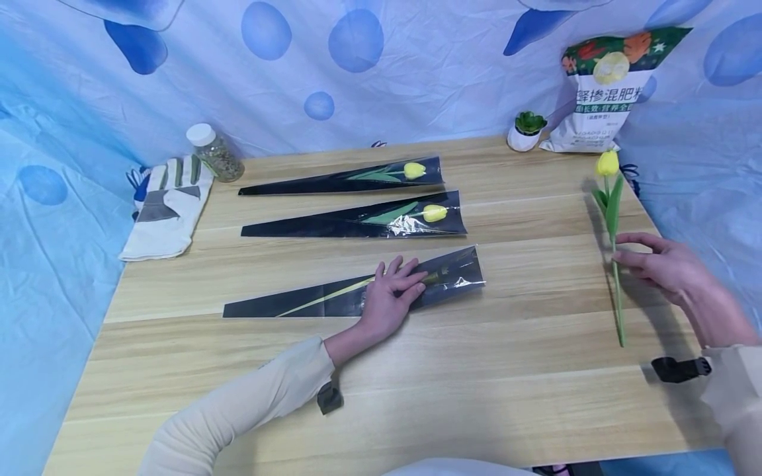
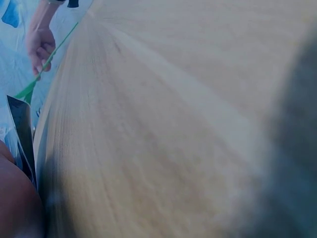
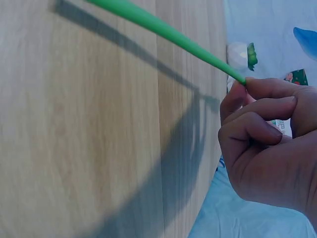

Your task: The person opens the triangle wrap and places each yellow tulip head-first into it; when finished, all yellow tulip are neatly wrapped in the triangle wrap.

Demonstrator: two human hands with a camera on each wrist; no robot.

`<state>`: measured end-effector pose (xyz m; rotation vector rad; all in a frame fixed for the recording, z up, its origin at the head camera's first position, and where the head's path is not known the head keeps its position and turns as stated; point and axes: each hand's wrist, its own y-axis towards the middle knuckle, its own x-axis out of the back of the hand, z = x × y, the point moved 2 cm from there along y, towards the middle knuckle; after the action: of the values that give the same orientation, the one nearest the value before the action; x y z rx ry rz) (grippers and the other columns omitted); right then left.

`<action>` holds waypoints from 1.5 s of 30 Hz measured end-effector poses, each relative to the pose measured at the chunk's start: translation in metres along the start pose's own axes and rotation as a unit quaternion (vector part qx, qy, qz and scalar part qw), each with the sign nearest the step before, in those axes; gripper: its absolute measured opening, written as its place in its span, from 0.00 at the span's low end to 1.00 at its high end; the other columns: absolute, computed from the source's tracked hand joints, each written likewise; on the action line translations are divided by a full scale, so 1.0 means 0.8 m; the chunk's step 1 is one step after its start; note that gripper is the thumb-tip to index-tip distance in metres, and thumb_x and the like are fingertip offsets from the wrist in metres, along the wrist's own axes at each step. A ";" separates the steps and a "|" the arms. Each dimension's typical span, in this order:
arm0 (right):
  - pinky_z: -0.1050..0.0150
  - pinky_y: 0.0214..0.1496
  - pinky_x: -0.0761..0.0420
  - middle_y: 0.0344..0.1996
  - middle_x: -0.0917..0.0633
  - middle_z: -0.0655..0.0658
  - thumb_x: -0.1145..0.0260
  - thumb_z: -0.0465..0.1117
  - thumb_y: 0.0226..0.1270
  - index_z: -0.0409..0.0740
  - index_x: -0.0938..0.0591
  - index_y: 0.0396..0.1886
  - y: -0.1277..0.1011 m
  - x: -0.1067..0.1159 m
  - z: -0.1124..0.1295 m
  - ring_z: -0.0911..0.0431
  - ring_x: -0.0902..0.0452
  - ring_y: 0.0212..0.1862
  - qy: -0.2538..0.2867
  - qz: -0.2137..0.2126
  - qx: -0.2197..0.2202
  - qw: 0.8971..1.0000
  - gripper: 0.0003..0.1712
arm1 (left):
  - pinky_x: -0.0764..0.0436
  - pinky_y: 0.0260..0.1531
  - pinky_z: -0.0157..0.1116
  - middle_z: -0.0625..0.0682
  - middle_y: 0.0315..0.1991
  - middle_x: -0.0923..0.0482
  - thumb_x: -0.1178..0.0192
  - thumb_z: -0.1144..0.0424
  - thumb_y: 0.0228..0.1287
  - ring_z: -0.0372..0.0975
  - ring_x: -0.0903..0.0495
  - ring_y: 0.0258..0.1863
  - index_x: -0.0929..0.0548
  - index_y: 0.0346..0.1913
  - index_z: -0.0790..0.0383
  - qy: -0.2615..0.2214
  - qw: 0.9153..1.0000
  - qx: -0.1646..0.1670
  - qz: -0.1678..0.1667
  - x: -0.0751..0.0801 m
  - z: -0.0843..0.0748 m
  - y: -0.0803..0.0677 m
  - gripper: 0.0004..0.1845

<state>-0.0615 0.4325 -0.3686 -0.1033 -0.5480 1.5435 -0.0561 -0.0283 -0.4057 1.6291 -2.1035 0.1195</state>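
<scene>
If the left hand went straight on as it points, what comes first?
Past the near sleeve beneath it, the left hand would probably meet the middle sleeve; splayed fingers make its line approximate.

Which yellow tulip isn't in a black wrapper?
The tulip pinched in the right hand; the other two tulips each lie inside a black wrapper.

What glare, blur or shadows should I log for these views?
Head view: strong glare on the middle glossy black tapered plastic sleeve; left wrist: dim, with the pale wood-grain tabletop blurred and a dark, unfocused patch at right; right wrist: a thin shadow of the green tulip stem pinched by the right hand, plus a broad soft shadow.
</scene>
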 end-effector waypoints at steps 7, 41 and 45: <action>0.59 0.22 0.56 0.15 0.42 0.52 0.40 0.31 0.74 0.57 0.20 0.46 0.000 -0.016 0.008 0.56 0.55 0.22 0.146 0.027 0.026 0.989 0.13 | 0.56 0.74 0.51 0.59 0.62 0.23 0.33 0.68 0.64 0.55 0.38 0.72 0.13 0.51 0.64 0.004 1.000 -0.004 -0.002 0.000 0.000 0.001 0.13; 0.66 0.24 0.56 0.22 0.18 0.44 0.45 0.20 0.71 0.40 0.24 0.43 -0.001 -0.087 0.051 0.58 0.56 0.20 0.437 0.047 0.165 0.883 0.13 | 0.56 0.73 0.56 0.61 0.61 0.23 0.33 0.68 0.64 0.57 0.37 0.71 0.13 0.50 0.66 0.001 1.000 -0.023 -0.011 -0.002 0.001 -0.001 0.12; 0.65 0.24 0.57 0.20 0.19 0.42 0.46 0.19 0.70 0.40 0.26 0.43 -0.003 -0.097 0.059 0.57 0.56 0.20 0.454 0.035 0.182 0.872 0.14 | 0.56 0.73 0.56 0.61 0.61 0.23 0.33 0.68 0.65 0.57 0.37 0.71 0.13 0.50 0.66 0.005 1.000 -0.022 -0.012 -0.003 0.002 -0.001 0.12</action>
<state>-0.0728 0.3452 -0.3468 -0.5301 0.4996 1.4478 -0.0552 -0.0269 -0.4082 1.6234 -2.0653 0.0720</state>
